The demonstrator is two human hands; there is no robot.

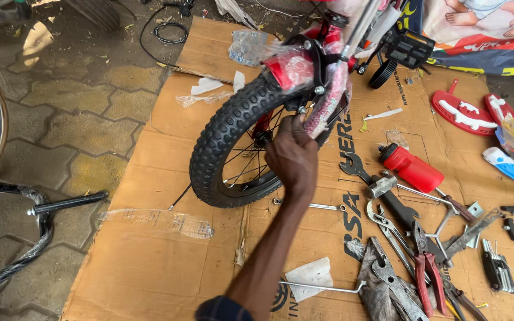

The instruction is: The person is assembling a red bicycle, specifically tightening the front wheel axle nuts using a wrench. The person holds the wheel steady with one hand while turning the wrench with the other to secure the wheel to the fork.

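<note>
Hand in view: one hand (292, 156) is reaching up from the lower middle of the frame, arm stretched across the cardboard; whether it is the left or the right cannot be told.
Grip: the grip is clenching on the plastic-wrapped red fork leg (322, 113) of a small bicycle, fingers curling round it just beside the tyre.
Wheel: the black knobby wheel (224, 145) is standing just left of the grip, at the centre of the frame, its spokes showing behind the knuckles.
Fork position: the fork leg is running from the grip up toward the top centre, where a black brake bracket (316, 59) is straddling the tyre.
Floor: flattened cardboard (150, 267) is lying over paving stones.
Tools: a red bottle (410, 168), spanners (382, 196) and red-handled pliers (426, 270) are lying at the right, well apart from the grip.
Other parts: a small black training wheel (382, 74) is sitting at the upper right; a black metal frame (7, 238) is standing at the lower left.
</note>
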